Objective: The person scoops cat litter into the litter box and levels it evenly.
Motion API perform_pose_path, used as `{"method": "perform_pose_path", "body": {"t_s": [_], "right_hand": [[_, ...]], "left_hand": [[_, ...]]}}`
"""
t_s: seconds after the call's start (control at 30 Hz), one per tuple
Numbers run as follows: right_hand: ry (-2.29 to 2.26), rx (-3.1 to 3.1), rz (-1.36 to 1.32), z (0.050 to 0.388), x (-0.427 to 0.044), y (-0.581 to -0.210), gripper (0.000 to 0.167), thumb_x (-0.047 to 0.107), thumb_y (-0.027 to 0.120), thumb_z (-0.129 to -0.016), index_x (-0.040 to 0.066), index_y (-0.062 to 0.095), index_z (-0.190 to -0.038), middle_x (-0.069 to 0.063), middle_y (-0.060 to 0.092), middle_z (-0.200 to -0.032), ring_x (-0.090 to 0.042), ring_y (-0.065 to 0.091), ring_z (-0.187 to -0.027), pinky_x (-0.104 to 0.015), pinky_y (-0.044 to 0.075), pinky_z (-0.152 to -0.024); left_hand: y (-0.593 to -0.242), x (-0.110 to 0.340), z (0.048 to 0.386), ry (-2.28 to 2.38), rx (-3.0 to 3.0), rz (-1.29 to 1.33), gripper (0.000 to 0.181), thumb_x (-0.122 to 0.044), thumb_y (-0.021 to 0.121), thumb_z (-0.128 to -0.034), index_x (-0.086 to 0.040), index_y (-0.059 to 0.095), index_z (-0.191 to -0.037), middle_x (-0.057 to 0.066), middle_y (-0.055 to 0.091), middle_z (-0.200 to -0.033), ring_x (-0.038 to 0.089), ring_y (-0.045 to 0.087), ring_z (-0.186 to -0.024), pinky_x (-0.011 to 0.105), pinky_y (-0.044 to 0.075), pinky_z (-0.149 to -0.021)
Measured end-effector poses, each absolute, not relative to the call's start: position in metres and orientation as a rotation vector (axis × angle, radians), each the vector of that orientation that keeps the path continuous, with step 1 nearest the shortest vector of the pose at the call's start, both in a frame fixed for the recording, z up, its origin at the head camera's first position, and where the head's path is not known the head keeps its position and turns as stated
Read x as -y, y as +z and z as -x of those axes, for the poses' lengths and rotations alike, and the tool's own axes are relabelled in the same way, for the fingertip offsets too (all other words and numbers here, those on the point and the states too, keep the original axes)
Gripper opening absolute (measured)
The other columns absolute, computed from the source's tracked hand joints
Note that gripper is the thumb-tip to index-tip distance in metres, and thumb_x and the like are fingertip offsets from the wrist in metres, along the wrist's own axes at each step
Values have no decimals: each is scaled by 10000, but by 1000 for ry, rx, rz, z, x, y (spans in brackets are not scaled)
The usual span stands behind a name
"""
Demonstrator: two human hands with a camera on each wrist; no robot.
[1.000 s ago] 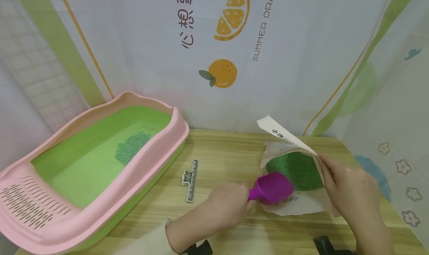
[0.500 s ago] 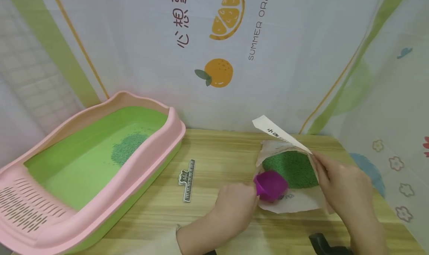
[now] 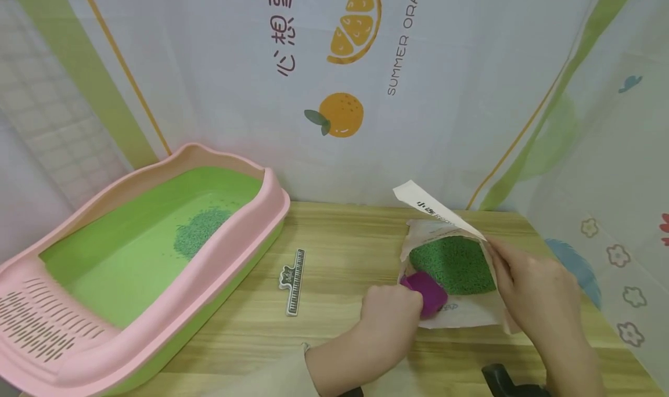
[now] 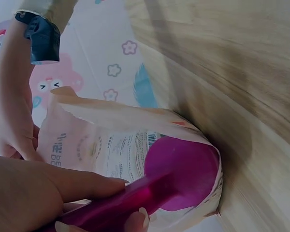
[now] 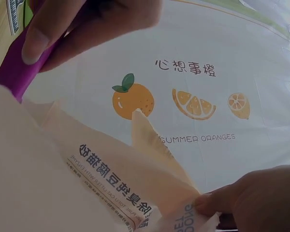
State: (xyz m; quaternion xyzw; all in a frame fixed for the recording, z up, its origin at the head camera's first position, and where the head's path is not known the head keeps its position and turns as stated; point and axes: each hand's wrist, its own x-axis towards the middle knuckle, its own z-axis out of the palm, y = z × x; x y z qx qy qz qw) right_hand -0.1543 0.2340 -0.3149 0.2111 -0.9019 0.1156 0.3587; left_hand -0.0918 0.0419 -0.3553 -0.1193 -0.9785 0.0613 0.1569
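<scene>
My left hand [image 3: 389, 327] grips the handle of a purple scoop [image 3: 430, 292], whose bowl dips into the mouth of a paper bag of cat litter [image 3: 470, 313]. Green litter pellets [image 3: 452, 263] show inside the bag. In the left wrist view the scoop bowl [image 4: 183, 174] lies within the bag opening [image 4: 111, 108], its handle held between fingers and thumb. My right hand [image 3: 538, 295] pinches the bag's right edge, and a stiff paper flap [image 3: 436, 210] slants up from there. The right wrist view shows the thumb on the bag's printed side [image 5: 106, 179].
A pink-rimmed green litter box [image 3: 251, 234] stands at the left, with a small heap of pellets [image 3: 201, 231] on its floor. A metal bulldog clip [image 3: 294, 282] lies on the wooden table [image 3: 334, 257] between box and bag. A printed curtain [image 3: 439, 124] hangs behind.
My left hand has moved right, carrying the scoop from above the bag's near left edge into its mouth. The scoop has tipped downward. My right hand keeps its hold on the bag.
</scene>
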Motion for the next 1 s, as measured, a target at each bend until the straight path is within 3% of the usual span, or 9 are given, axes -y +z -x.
{"method": "perform_pose_path", "body": {"t_s": [0.37,0.73,1.0], "right_hand": [[302,2327,-548,154,-233,-314,236,126,720,-905,114,759,-1137,-185,623,-568,-243,376,-395,-391,228,-376],[294,2300,-561,155,-234,-315,244,100,739,-884,94,760,-1127,-201,632,-580,-218,349,-391,-365,213,-375],[292,2256,-580,155,-234,-316,242,99,745,-871,106,767,-1112,-188,618,-552,-257,375,-371,-364,205,-371]], "left_hand": [[-348,-57,106,181,2878,315,115,-256,757,-860,-276,748,-746,-87,692,-680,84,587,-547,261,435,-429],[-347,-71,119,267,2851,300,152,-333,752,-888,-307,734,-739,-122,647,-650,35,497,-518,225,368,-392],[-347,-85,131,241,2945,271,92,-379,738,-908,-332,739,-828,-128,647,-685,36,507,-558,234,372,-426]]}}
